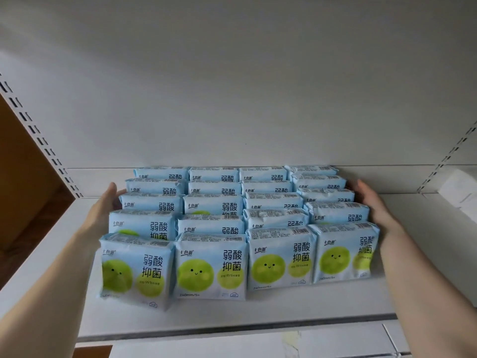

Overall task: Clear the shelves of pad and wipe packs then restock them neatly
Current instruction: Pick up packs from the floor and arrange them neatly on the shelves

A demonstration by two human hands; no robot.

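Twenty packs [210,267] stand on the white shelf [232,315] in four lines side by side, five packs deep. Each pack is light blue with black writing and a green ball with a smiley face on it. They stand up on their bottom ends and lean back a little, one behind the other. The last row touches the back wall [232,86] at the back edge of the shelf. The first row stops short of the front edge, so a bare strip of shelf shows there. The front pack nearest the left edge sits a bit more forward than the others.

The left hand [107,202] lies flat on the left side of the block, by the third and fourth rows, with its fingers straight and close together. It holds nothing. The right hand [371,200] does the same on the right side of the block, fingers straight and pointing to the back edge. Both bare arms reach in over the front edge.

Posts [38,133] with little slots run up at the left and right ends. A white bundle [459,189] sits past the right post. A brown board [23,189] shows past the left edge
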